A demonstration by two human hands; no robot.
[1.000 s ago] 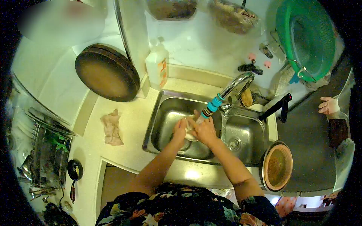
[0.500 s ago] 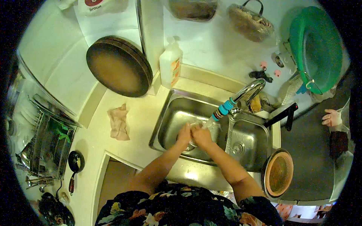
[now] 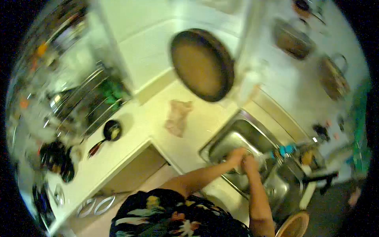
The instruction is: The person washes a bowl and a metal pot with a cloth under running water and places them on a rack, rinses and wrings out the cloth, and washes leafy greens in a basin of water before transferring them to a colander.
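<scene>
Over the left basin of the steel sink [image 3: 242, 114], my left hand [image 3: 236, 157] and my right hand [image 3: 249, 162] are close together with their fingers curled. Something pale and round, perhaps a small bowl, shows between them, mostly hidden and blurred. Just right of my hands is the faucet's blue-ringed nozzle [image 3: 285, 151]. A crumpled pinkish cloth [image 3: 178, 117] lies on the counter left of the sink.
A large round dark pan [image 3: 201, 66] leans behind the counter. A small black pan [image 3: 113, 130] is near the dish rack [image 3: 89, 98] at left. A round brown-rimmed container [image 3: 294, 226] is at the sink's lower right.
The view has swung left, so the sink and hands appear farther right and lower. My hands have stayed together over the left basin, now slightly farther from the nozzle.
</scene>
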